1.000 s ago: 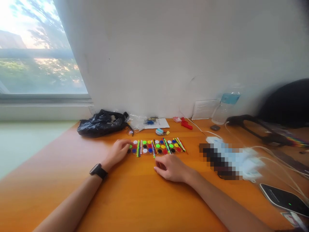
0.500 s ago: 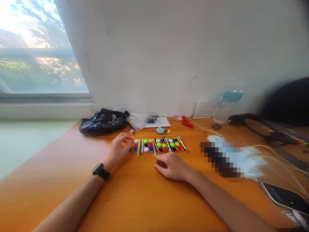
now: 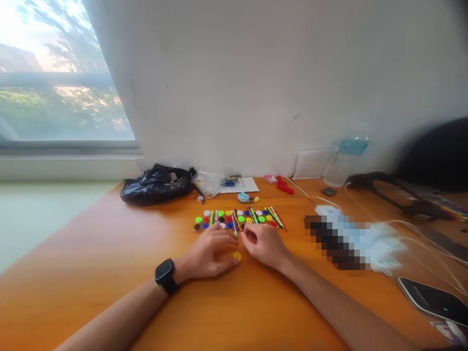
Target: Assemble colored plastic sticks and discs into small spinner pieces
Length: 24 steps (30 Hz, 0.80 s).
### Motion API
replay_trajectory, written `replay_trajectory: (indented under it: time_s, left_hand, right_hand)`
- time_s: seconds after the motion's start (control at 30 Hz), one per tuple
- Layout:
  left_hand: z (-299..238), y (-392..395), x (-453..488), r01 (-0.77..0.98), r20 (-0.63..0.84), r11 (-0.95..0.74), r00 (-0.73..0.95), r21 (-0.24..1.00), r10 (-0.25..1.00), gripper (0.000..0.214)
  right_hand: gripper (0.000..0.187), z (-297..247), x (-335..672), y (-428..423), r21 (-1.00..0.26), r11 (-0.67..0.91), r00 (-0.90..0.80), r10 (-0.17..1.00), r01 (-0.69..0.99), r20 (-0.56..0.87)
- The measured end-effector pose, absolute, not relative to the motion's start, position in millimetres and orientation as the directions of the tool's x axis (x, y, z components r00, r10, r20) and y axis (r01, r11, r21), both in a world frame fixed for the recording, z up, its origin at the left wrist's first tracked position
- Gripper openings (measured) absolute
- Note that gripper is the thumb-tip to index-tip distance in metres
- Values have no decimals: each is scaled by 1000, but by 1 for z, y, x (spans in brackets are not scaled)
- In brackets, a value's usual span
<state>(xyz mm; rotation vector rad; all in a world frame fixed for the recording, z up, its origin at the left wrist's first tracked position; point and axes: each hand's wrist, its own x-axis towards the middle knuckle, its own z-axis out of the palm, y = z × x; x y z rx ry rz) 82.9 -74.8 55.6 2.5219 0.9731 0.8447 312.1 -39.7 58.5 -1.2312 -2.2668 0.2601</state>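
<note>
My left hand (image 3: 210,252), watch on its wrist, is stretched over the table with fingers apart. At its thumb tip a small yellow disc (image 3: 237,256) lies on the wood, seemingly touched by the thumb. Close by on the right, my right hand (image 3: 266,246) rests with its fingers curled together; whatever they may hold is hidden. Just beyond both hands runs a band of small coloured discs (image 3: 221,213) in short columns, with thin coloured sticks (image 3: 254,215) lying between them. My hands cover part of the band's near edge.
A black plastic bag (image 3: 157,185) and a white sheet (image 3: 248,184) lie along the wall. A round tin-like object (image 3: 243,197) sits behind the discs. To the right are a clear bottle (image 3: 338,168), white cables, a power strip (image 3: 325,210) and a black-and-white device (image 3: 431,297).
My left hand has moved right and nearer, from the left end of the discs to beside my right hand. The yellow disc now shows at its thumb. My right hand has shifted slightly right and away.
</note>
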Motion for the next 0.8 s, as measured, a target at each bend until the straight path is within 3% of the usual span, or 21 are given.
replay_trajectory:
  time_s: [0.13, 0.23, 0.53, 0.8]
  left_hand:
    - [50, -56, 63, 706, 544, -544, 265, 453, 796, 18]
    - [43, -45, 50, 813, 545, -425, 164, 397, 822, 15]
    - [36, -42, 51, 874, 537, -419, 238, 244, 810, 23]
    - [33, -45, 59, 857, 520, -459, 288, 236, 805, 24]
  right_hand:
    - [22, 59, 311, -41, -421, 567, -438, 821, 708, 367]
    - [24, 60, 312, -41, -420, 563, -429, 822, 712, 376]
    - [23, 59, 312, -42, -417, 593, -476, 804, 689, 357]
    - [22, 58, 313, -41, -433, 622, -504, 782, 652, 366]
